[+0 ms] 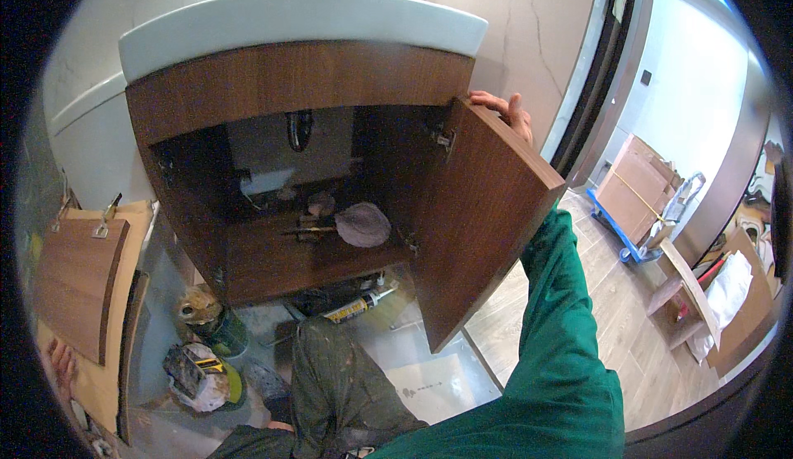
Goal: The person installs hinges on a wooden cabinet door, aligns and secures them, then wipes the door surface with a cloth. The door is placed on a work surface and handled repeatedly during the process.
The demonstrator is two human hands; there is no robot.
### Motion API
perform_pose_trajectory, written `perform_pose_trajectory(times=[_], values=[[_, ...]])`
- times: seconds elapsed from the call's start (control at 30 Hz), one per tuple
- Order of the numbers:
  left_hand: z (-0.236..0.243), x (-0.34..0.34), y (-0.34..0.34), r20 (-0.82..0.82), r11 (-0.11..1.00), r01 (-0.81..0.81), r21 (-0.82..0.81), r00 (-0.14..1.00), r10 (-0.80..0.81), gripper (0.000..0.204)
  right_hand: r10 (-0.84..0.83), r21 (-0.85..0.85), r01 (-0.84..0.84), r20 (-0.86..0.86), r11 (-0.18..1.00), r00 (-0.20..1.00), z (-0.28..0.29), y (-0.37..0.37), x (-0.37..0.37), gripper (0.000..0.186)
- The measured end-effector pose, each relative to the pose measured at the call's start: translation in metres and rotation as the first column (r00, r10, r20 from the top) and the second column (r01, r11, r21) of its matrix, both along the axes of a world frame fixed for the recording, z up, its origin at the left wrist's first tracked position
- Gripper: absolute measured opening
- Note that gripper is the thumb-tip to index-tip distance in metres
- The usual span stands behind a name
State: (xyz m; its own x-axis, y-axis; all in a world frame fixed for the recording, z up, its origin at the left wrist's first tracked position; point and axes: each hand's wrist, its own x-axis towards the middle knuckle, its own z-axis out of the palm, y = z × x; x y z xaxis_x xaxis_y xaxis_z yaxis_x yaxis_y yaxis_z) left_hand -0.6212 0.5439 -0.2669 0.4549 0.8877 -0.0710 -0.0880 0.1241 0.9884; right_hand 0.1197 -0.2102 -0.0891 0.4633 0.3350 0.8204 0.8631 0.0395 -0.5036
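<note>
My right hand (504, 108), at the end of my green sleeve, curls over the top of the open wooden cabinet door (475, 228). My left hand (63, 361) is at the far lower left, its fingers lying against cardboard (121, 319) beside a loose curved wood panel (78, 286) with hinges. The vanity cabinet (289, 75) stands under a white basin (306, 17); inside show a drain pipe (299, 129), a pinkish pad (362, 224) and small items too dark to identify.
Cans (215, 331), a tub with tools (198, 372) and a sealant tube (353, 306) lie on the floor near my bent leg. A doorway at right shows a blue dolly with boards (636, 191), a small wooden stool (681, 290) and white bags (727, 294).
</note>
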Motion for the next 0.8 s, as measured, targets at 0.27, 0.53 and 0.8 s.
perform_pose_trajectory(times=[0.27, 0.53, 0.8], values=[[0.006, 0.021, -0.008, 0.086, 0.998, -0.043, -0.037, 0.995, 0.046, 0.057, 0.034, -0.009, -0.033, 0.152, 0.999, 0.988, -0.008, -0.037, -0.073, 0.081], [0.035, 0.004, -0.055, -0.033, 0.992, -0.125, 0.007, 0.992, 0.125, 0.049, -0.155, 0.308, 0.094, 0.181, 0.947, 0.971, -0.038, -0.064, -0.167, 0.080], [0.073, -0.046, -0.074, 0.001, 0.857, -0.291, 0.426, 0.947, 0.322, 0.049, -0.168, -0.025, 0.180, 0.249, 0.983, 0.954, -0.167, 0.045, -0.257, 0.026]])
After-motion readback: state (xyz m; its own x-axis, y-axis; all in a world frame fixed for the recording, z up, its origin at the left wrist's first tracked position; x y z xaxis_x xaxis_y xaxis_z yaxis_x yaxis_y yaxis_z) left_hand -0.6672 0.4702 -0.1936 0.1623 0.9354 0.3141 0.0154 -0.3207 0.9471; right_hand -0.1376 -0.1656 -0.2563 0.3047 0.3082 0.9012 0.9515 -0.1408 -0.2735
